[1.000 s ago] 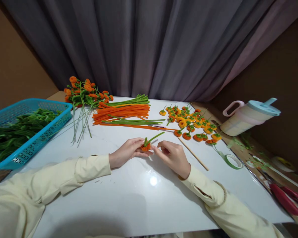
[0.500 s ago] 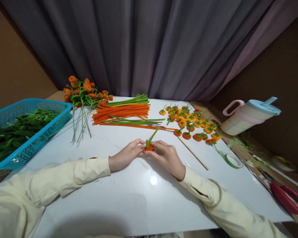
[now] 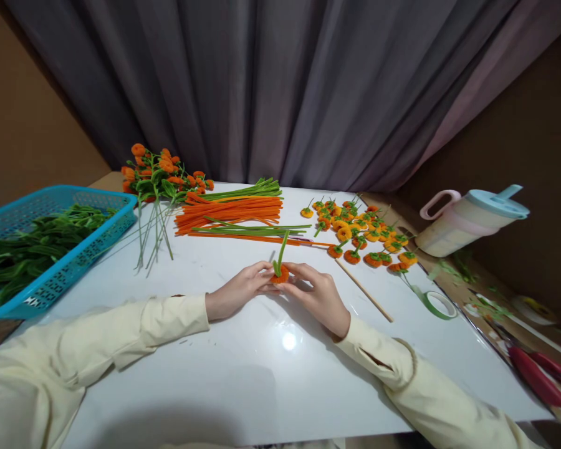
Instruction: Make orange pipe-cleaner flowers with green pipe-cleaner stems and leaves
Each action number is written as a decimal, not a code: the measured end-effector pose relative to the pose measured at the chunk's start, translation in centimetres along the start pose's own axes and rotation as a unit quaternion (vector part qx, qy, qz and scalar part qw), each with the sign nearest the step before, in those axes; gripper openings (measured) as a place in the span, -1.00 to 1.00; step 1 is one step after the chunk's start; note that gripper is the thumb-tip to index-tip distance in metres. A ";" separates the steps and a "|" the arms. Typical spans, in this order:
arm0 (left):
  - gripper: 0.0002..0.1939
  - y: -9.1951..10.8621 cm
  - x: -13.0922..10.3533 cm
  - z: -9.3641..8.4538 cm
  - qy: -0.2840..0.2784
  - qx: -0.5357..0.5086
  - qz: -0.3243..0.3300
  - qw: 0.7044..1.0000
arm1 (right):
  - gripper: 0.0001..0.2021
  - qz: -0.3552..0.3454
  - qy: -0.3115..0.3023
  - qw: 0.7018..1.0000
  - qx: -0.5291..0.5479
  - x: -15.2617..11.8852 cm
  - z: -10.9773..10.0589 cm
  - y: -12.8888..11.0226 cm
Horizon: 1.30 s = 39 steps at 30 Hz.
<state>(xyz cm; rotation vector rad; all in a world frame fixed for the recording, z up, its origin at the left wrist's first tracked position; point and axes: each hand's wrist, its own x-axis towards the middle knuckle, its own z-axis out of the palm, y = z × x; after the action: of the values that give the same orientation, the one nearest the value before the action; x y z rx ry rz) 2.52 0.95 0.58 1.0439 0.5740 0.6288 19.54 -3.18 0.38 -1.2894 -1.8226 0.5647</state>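
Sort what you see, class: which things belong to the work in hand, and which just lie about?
Likely belonging:
- orange flower head, between left hand and right hand
- orange pipe cleaners
- green pipe cleaners

Probably just lying about:
- straw-lidded tumbler
- green scraps

Background and drinkware
A grey pleated curtain (image 3: 262, 87) hangs across the far side; a tumbler (image 3: 449, 232) with pink handle (image 3: 450, 195) and light-blue lid (image 3: 489, 202) sits far right.
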 end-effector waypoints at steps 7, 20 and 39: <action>-0.63 -0.5 0.0 -0.3 -0.017 0.013 0.008 1.000 | -0.75 -0.035 -0.014 0.999 -0.014 0.0 -0.1 0.1; -0.73 0.2 0.3 -0.7 0.001 -0.009 -0.040 0.999 | -0.64 -0.158 0.000 0.973 -0.169 0.1 -0.6 0.4; -0.66 0.3 0.3 -1.0 0.022 -0.016 -0.058 0.998 | -0.73 -0.184 -0.051 0.945 -0.264 0.2 -0.5 0.5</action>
<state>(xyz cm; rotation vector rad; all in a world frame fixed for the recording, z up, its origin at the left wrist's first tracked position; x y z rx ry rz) 1.96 1.86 0.42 0.9610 0.6568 0.5589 20.22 -2.86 0.35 -1.2140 -2.3300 -0.0760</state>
